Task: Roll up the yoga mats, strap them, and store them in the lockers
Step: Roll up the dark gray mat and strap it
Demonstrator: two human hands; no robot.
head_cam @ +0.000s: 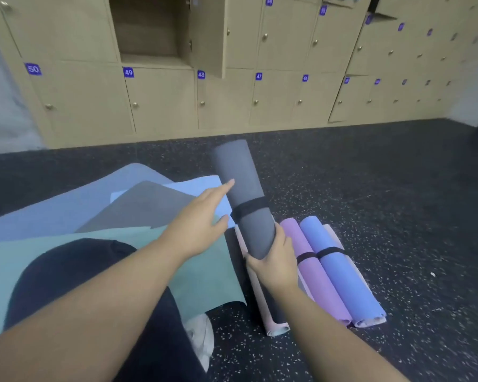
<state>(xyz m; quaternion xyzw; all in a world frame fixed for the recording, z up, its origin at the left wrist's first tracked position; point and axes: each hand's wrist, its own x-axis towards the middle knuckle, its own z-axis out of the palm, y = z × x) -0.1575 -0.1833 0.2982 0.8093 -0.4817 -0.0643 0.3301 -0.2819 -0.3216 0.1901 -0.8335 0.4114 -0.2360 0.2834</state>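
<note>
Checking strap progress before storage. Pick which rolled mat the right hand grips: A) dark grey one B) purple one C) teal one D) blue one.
A: the right hand curls round the lower end of the dark grey rolled mat, raised and banded by a black strap.

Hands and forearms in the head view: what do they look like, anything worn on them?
Both are bare. The left hand and right hand show no gloves, rings, watch or wristbands, and both forearms are uncovered up to the frame edge, with no sleeves in view. The fingers carry no visible markings.
</note>
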